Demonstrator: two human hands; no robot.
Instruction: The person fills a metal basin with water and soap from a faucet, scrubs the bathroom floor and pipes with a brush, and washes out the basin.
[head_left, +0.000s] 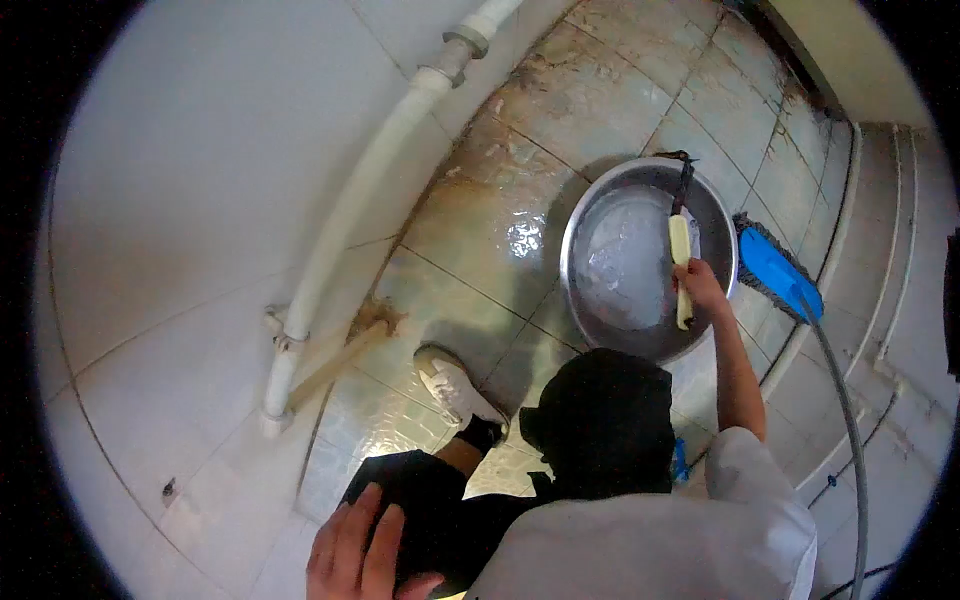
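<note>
My right hand [703, 285] is closed round the pale yellow handle of a brush [680, 243], whose dark end points away toward the far rim of a round metal basin [568, 262]. Whitish, cloudy water [625, 255] lies in the basin, beneath and left of the brush. At the bottom of the view my left hand [360, 545] rests on the dark cloth over my knee, its fingers spread and holding nothing.
A blue mop head [775, 272] with grey fringe lies right of the basin, its long grey handle [850, 430] running down. A white pipe [350, 210] follows the left wall. The tiled floor [460, 230] is wet and stained. My shoe [455, 388] stands left of the basin.
</note>
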